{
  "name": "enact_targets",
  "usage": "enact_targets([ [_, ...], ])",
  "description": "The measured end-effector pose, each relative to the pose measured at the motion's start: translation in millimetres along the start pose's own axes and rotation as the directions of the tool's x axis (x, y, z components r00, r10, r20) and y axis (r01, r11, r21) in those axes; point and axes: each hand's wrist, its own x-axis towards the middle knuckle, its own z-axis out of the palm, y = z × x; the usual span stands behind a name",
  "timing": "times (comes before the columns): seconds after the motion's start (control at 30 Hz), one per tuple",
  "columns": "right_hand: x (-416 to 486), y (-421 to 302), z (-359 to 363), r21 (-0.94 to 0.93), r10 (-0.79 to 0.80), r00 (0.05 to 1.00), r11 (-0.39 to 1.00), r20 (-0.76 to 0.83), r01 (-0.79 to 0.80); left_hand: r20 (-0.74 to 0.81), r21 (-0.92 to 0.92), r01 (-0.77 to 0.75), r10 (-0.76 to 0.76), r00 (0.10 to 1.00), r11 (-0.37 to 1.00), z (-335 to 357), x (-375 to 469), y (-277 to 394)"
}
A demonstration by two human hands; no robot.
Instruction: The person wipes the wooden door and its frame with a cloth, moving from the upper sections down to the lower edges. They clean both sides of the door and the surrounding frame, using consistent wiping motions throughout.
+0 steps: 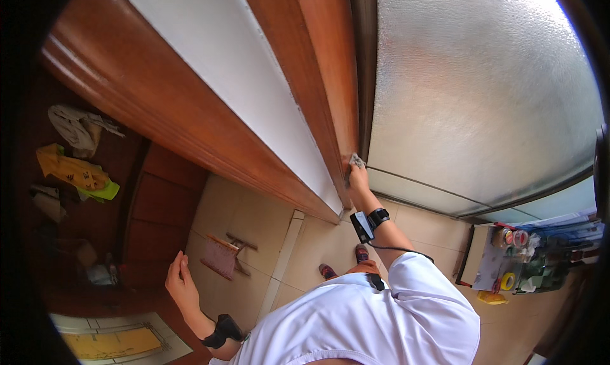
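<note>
A crumpled grey cloth (pixel 356 161) is gripped in my right hand (pixel 360 178) and rests against the brown wooden door frame (pixel 336 102). The same hand is close to the dark edge strip of a frosted glass door panel (pixel 469 98). Held out low on the other side, my left hand (pixel 183 281) has nothing in it, its fingers loosely extended. It hangs beside a small folding stool (pixel 220 256), apart from it. Each wrist wears a black strap, and a small cabled device sits by the right one.
Dark wooden furniture (pixel 162 212) at the left bears an orange-yellow cloth (pixel 74 169) and a pale cloth (pixel 78 129). A low stand (pixel 481 260) at the right carries jars and yellow tape (pixel 507 281). A pale strip (pixel 282 265) crosses the tiled floor.
</note>
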Motion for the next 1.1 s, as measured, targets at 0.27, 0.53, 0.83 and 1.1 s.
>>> enact_targets([
  [0.27,-116.3,-175.8,74.5,0.072,-0.698,0.553,0.648,0.456,0.758,0.019,0.044,-0.011,0.011,1.0,0.999,22.7,1.5,40.4],
  [0.53,-65.8,-129.8,62.4,-0.047,-0.821,0.473,0.485,0.32,0.874,0.002,0.123,0.098,-0.099,0.995,0.987,17.3,-13.2,53.3],
  [0.83,84.8,60.8,-24.1,-0.207,-0.11,0.991,0.974,-0.071,0.093,-0.012,0.128,0.208,-0.208,0.978,0.97,13.2,-39.1,55.6],
  [1.1,34.8,52.3,-36.3,-0.209,0.318,0.946,0.923,-0.058,-0.323,-0.005,0.143,0.148,-0.149,0.989,0.979,-4.3,-51.9,41.2],
])
